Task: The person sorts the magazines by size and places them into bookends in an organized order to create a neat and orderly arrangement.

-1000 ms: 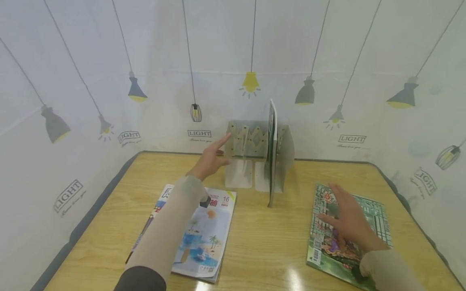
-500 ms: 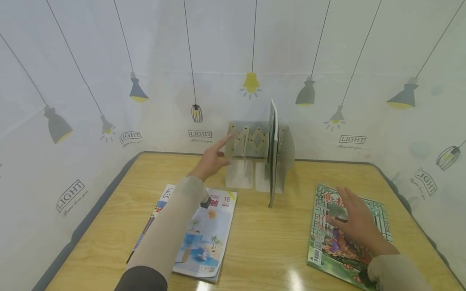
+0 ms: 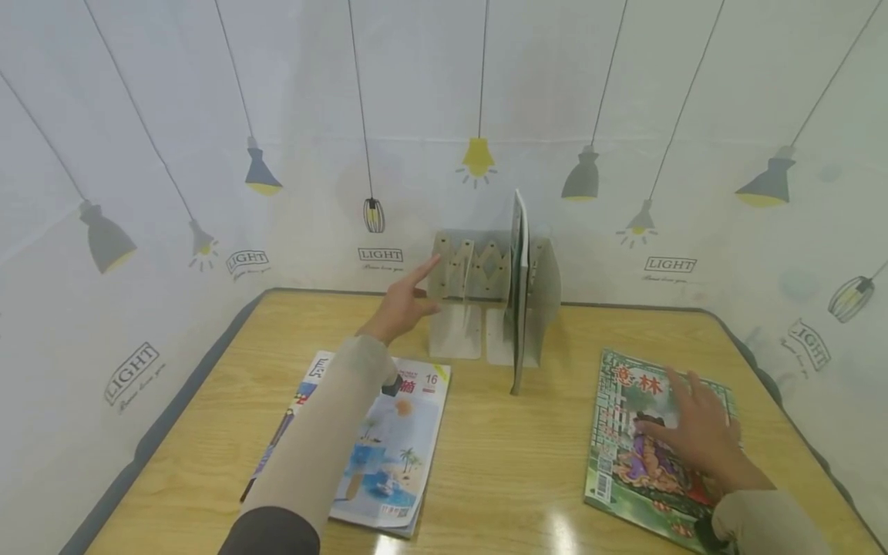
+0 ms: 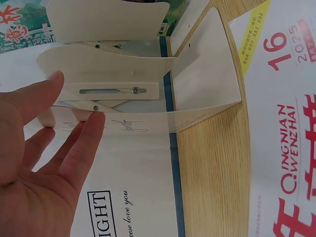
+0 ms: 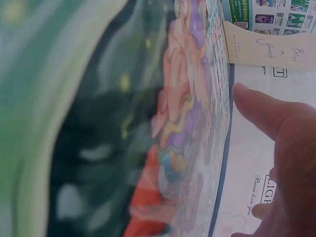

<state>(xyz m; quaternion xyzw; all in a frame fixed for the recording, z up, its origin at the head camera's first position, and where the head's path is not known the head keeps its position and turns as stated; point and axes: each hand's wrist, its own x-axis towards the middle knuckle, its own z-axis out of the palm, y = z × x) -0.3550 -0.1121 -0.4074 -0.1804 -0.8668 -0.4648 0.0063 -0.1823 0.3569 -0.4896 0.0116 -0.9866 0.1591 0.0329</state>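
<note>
Green magazine (image 3: 644, 468) beneath right hand (image 3: 704, 433), contact unclear.

A cream book rack (image 3: 454, 335) is contrasting with a green magazine (image 3: 624, 470) flashing red characters (image 3: 650, 385) and purple artwork (image 3: 645, 464), while yellow and grey printed lamps (image 3: 478, 156) are dotting a white backdrop (image 3: 416, 92).

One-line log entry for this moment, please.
left hand: fingers at book rack | right hand: above green magazine | book rack: upright magazine inside
</note>
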